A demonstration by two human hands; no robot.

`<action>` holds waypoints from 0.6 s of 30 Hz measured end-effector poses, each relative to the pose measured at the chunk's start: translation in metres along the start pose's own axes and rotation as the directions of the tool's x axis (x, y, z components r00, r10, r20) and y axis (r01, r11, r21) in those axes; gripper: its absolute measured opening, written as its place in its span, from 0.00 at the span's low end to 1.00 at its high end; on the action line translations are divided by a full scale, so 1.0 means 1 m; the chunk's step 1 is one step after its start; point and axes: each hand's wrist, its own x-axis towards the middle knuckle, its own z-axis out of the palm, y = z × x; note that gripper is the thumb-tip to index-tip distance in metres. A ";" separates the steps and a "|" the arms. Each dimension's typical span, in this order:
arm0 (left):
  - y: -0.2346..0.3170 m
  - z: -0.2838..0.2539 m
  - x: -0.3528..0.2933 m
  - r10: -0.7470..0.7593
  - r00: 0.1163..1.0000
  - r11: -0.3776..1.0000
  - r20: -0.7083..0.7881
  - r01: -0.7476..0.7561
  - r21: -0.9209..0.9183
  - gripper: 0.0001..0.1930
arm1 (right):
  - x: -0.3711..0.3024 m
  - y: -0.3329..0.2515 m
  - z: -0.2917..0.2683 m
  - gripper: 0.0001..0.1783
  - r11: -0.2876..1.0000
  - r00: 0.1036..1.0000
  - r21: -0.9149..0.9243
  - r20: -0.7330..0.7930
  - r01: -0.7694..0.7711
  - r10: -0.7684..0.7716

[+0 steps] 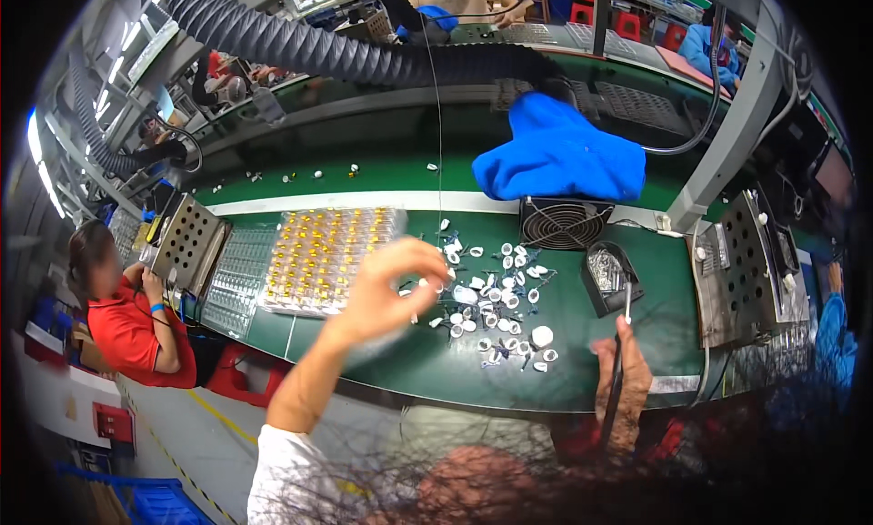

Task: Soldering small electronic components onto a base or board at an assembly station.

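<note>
My left hand is raised over the left side of the scattered small parts, thumb and forefinger curled into a pinch. What the fingertips hold, if anything, is too small and blurred to name. My right hand is closed round a slim pen-like tool with a black handle and pale, metallic tip. The tip points up near a black tray of small shiny metal pieces. Between my hands lie several small white round parts with dark wires, spread loosely on the green tabletop.
Stacked clear trays with yellow parts stand left, beside more clear trays. A black fan sits beneath a blue cloth. Perforated metal boxes flank the bench. A ribbed hose crosses overhead. A person in red sits left.
</note>
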 end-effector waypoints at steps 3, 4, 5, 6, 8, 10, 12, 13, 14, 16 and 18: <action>-0.053 -0.047 0.012 -0.304 0.951 0.951 -0.059 0.306 0.039 0.07 | -0.018 -0.007 0.005 0.28 0.987 0.998 0.154 0.047 -0.042 0.035; -0.076 -0.059 0.022 -0.255 0.961 0.950 -0.111 0.270 0.158 0.07 | -0.021 -0.008 0.010 0.25 0.985 1.000 0.172 0.031 -0.010 0.004; -0.098 -0.066 0.034 -0.273 0.952 0.935 -0.137 0.296 0.195 0.07 | -0.023 -0.008 0.015 0.25 0.986 0.999 0.168 0.043 0.009 -0.016; -0.119 -0.070 0.044 -0.258 0.953 0.931 -0.162 0.289 0.220 0.08 | -0.025 -0.009 0.018 0.23 0.982 1.000 0.189 0.021 -0.012 0.008; -0.156 -0.068 0.067 -0.393 0.906 0.862 -0.159 0.423 0.280 0.10 | -0.027 -0.008 0.023 0.22 0.978 1.000 0.209 -0.012 -0.016 0.019; -0.185 -0.052 0.086 -0.261 0.962 0.829 -0.081 0.266 0.492 0.16 | -0.030 -0.006 0.022 0.20 0.994 0.999 0.110 -0.033 0.008 -0.004; -0.205 -0.022 0.107 -0.282 0.959 0.830 0.002 0.243 0.503 0.17 | -0.033 -0.004 0.022 0.20 0.986 0.997 0.162 -0.070 0.042 -0.031; -0.211 -0.004 0.114 -0.299 0.954 0.820 0.006 0.254 0.513 0.17 | -0.036 -0.003 0.021 0.20 0.980 0.997 0.190 -0.040 -0.053 0.062; -0.217 0.008 0.122 -0.291 0.955 0.818 0.053 0.219 0.532 0.15 | -0.037 -0.002 0.021 0.19 0.967 0.993 0.235 -0.030 -0.102 0.112; -0.223 0.031 0.132 -0.407 0.899 0.718 0.161 0.206 0.664 0.10 | -0.038 -0.001 0.022 0.19 0.970 0.996 0.234 -0.041 -0.065 0.077; -0.221 0.046 0.135 -0.337 0.933 0.662 0.128 0.137 0.737 0.08 | -0.037 -0.002 0.023 0.19 0.962 0.994 0.266 -0.065 -0.066 0.087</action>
